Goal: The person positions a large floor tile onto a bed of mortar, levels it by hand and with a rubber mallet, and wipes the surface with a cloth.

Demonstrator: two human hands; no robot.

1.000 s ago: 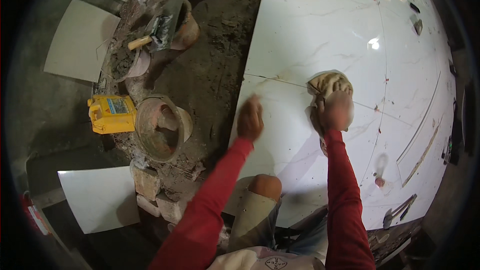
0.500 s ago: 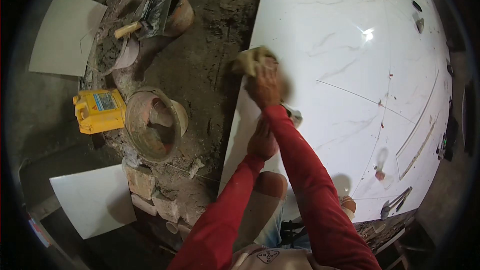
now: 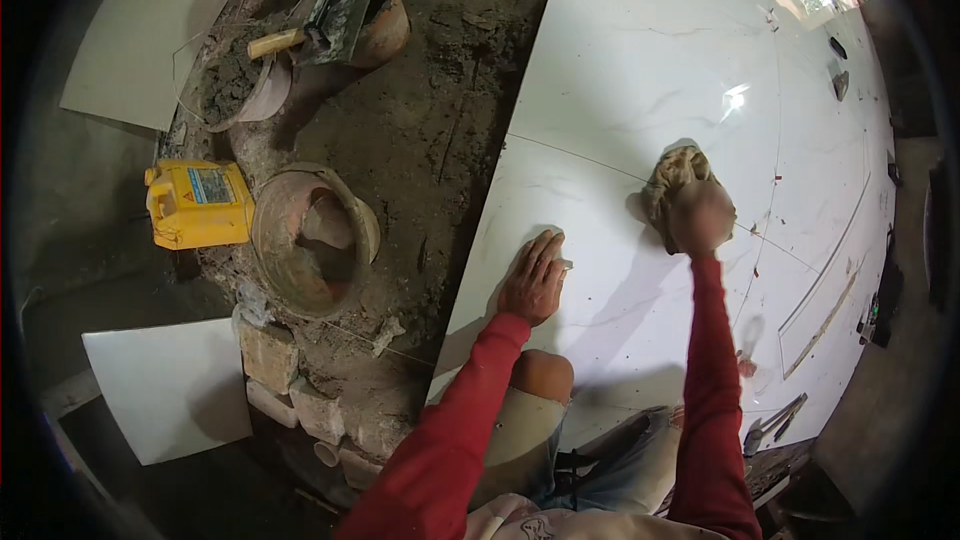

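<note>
A: Starting from the left, what have you got beside you?

B: A loose pale tile [image 3: 135, 35] lies at the far left of the bare ground, and another white tile [image 3: 170, 390] lies nearer you. Between them sits a yellow canister [image 3: 195, 203], just beside a mortar-crusted bucket [image 3: 305, 240] tipped on its side. Beyond that, a trowel [image 3: 320, 25] with a wooden handle rests across a pan of dark mortar [image 3: 232, 85].

A: And your hands?

B: Your left hand [image 3: 535, 278] is spread flat, palm down, pressed on the glossy white floor tile [image 3: 640, 70] close to its left edge, where the laid floor meets the rough mortar bed. Your knee is bent just below it.

A: The right one?

B: Your right hand [image 3: 700, 215] is closed around a crumpled tan rag [image 3: 675, 175], holding it against the tile surface, near the joint line running across the floor, well in from the left edge.

A: Anything further right?

B: Thin strips and small tools lie toward the floor's right edge, too small to tell apart.
</note>
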